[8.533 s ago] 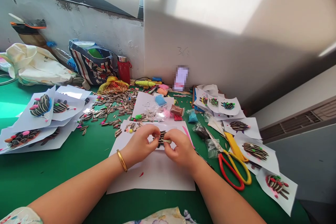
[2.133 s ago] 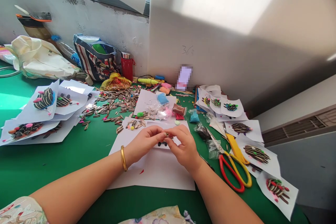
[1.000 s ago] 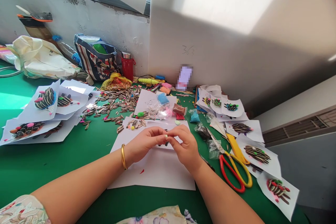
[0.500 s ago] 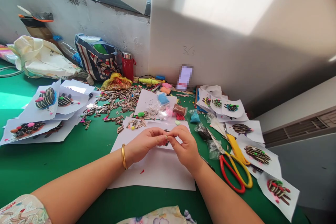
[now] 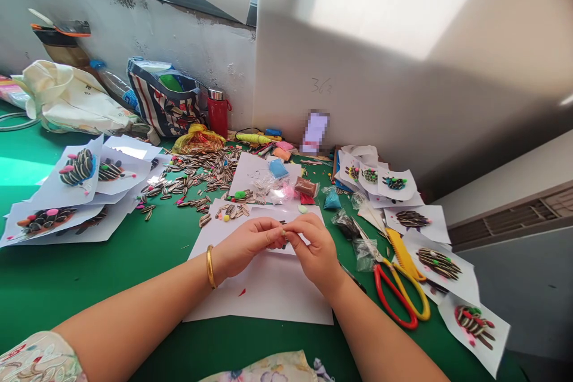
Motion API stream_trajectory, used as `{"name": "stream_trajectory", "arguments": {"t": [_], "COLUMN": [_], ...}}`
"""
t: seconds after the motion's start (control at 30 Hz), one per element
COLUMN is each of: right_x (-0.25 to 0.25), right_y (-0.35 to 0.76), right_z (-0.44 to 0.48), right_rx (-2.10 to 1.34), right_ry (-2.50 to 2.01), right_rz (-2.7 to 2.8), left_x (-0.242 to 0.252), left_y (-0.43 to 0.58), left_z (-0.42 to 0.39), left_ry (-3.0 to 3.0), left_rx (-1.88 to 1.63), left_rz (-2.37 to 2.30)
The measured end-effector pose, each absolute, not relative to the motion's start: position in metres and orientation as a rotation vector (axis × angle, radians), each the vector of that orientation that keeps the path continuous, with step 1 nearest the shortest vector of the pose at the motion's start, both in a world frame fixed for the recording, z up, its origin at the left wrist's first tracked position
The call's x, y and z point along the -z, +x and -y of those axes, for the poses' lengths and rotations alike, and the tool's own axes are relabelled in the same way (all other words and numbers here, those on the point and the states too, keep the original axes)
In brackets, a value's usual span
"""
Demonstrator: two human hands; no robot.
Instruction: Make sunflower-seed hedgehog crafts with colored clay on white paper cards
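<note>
Both hands are curled closed and meet over the paper, with the fingertips of the **left hand** [image 5: 245,242] and **right hand** [image 5: 316,249] pinching a **small dark piece** [image 5: 283,240] between them. The fingers hide most of it, so its exact form can't be told. The closed, inward grip seems suited to controlling something this small. A **polished gold bangle** [image 5: 209,267] circles the left wrist. Directly beneath both hands lies a **broad white paper sheet** [image 5: 262,295], which gives the close work a plain, pale ground on the **green tabletop** [image 5: 111,289].

Just beyond the fingertips, a **small cluster of striped sunflower seeds** [image 5: 233,210] sits on paper within easy reach. Right of the right hand, **red-and-yellow-handled scissors** [image 5: 397,292] lie beside a **yellow utility knife** [image 5: 403,253], both kept close at hand. Further right and left of the hands, **white paper cutouts bearing striped seed designs** [image 5: 76,170] fan across the table. Beyond the hands, **loose striped sunflower seeds** [image 5: 201,176] spread near **small plastic bags of blue modelling clay** [image 5: 278,168]. Farther still, a **red metal flask** [image 5: 218,116] stands against the wall.
</note>
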State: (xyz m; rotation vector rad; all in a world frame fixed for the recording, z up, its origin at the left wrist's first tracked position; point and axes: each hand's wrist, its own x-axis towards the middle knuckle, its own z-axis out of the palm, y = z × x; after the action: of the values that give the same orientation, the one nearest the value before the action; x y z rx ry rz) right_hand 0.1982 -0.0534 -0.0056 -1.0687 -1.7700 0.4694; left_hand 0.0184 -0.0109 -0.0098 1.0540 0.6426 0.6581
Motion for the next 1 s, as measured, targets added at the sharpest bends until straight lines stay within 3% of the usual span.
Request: {"name": "stream_trajectory", "arguments": {"t": [1.0], "right_x": [0.005], "right_y": [0.201], "right_z": [0.047], "right_rx": [-0.377], "right_ry": [-1.106], "right_rz": [1.878], "left_x": [0.006], "left_y": [0.013], "left_z": [0.0], "left_ry": [1.778], "left_rx": [-0.742], "left_rz": [-0.886]}}
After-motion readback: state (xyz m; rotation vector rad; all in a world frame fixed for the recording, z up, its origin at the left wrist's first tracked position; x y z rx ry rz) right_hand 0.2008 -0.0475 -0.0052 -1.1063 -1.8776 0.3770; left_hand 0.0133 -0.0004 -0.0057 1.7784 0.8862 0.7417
